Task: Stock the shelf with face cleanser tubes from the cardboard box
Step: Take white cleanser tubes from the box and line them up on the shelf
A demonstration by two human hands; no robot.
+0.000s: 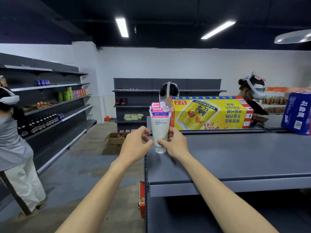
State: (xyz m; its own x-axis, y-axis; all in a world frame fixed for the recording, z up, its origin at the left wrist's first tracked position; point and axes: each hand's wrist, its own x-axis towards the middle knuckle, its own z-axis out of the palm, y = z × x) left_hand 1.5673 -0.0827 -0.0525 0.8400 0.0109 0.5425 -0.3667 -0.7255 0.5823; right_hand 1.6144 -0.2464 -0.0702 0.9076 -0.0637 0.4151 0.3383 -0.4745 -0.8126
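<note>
- A white face cleanser tube stands cap-down at the left edge of the grey shelf, more tubes lined up right behind it toward 12 o'clock.
- The right hand grips the tube low on its body, thumb across the front and fingers curled behind.
- The left hand sits at the tube's 9 o'clock, fingers bent against its side.
- A yellow drinks carton lies at 1 o'clock behind the tubes.
- An open cardboard box rests on the floor at 10 o'clock.

white cleanser tubes, upright, on shelf
</note>
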